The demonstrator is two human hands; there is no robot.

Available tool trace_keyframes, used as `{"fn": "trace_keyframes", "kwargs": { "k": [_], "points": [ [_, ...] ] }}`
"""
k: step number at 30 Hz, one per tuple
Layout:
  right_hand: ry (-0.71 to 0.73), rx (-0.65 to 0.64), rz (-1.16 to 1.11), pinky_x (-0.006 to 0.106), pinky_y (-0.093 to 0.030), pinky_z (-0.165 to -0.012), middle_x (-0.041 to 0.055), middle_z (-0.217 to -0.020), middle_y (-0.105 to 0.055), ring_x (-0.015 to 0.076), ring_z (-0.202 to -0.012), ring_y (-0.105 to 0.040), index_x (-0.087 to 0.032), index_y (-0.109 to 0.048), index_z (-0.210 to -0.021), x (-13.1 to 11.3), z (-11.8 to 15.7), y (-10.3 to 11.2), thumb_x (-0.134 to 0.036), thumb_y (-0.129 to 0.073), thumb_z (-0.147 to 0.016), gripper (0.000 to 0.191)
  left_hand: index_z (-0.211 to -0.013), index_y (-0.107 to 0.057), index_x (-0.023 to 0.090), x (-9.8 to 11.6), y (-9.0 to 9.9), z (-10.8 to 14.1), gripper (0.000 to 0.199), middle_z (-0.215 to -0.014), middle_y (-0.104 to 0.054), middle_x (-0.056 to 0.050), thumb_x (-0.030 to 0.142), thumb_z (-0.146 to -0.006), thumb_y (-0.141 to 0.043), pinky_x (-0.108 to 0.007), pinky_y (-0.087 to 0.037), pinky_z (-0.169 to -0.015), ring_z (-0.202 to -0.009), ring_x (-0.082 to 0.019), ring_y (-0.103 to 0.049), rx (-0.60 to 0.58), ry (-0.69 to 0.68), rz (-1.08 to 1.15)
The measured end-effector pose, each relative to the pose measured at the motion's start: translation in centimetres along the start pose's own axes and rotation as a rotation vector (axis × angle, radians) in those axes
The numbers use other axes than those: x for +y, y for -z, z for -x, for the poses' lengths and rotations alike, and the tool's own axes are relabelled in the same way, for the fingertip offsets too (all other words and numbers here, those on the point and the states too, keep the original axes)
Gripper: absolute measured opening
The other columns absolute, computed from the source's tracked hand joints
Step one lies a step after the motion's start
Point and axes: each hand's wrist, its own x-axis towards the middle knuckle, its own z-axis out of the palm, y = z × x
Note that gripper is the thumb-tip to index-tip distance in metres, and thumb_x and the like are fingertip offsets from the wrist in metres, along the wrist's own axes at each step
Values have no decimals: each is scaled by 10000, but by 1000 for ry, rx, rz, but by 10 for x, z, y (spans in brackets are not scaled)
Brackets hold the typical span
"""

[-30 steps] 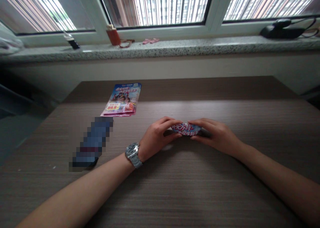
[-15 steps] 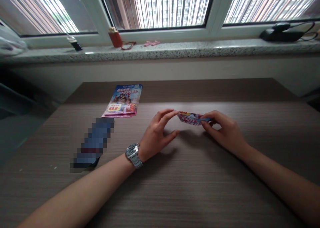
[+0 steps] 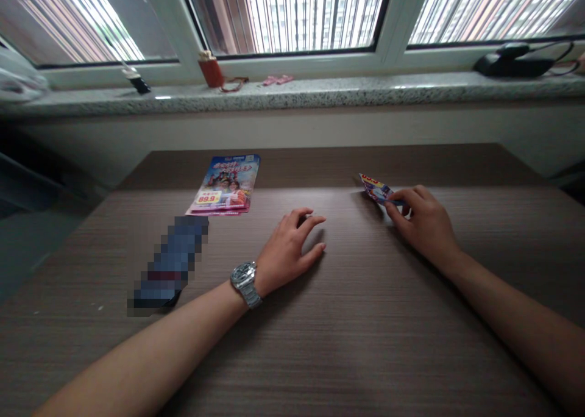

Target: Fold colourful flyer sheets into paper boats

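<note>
Between the thumb and fingers of my right hand (image 3: pixel 423 219) is a small folded piece of colourful printed paper (image 3: pixel 375 189). It points up and to the left, and its right end is hidden in the pinch. My left hand (image 3: pixel 292 246) lies low over the desk with fingers apart and curved, holding nothing. A metal watch (image 3: pixel 245 283) is on the left wrist. Beyond that hand, to the left, lies a stack of printed flyers (image 3: pixel 228 182) with a blue and pink front.
A pixelated dark blue flat object (image 3: pixel 169 264) lies on the wooden desk (image 3: pixel 320 356), left of my left forearm. On the stone windowsill (image 3: pixel 338 94) stand a red lighter-like object (image 3: pixel 211 69), pink pieces (image 3: pixel 277 80) and a black power strip (image 3: pixel 514 62) with cables.
My right hand has moved right with the folded paper, which now tilts differently. My left fingers no longer touch the paper and have come down nearer the desk.
</note>
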Motion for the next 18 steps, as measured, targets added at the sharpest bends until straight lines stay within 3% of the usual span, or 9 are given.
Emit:
{"fn": "trace_keyframes", "kwargs": {
  "k": [12, 18],
  "points": [
    [26, 9, -65, 359, -456, -640, 62, -868, -611, 220, -697, -563, -225, -637, -1088, -1, 0, 0, -451, -600, -936, 275, -1376, -523, 271, -1, -1, 0, 465, -1411, -470, -119, 320, -927, -633, -503, -412, -1133, -1319, -290, -478, 9, -13, -4],
    [53, 56, -60, 361, -431, -654, 57, -855, -579, 215, -691, -531, -219, -618, -1106, -17, 2, 10, -362, -602, -943, 217, -1338, -554, 270, -1, 0, 0, 427, -1398, -487, -117, 319, -922, -639, -509, -421, -1126, -1308, -293, -487, 15, -13, -4]
  ]
}}
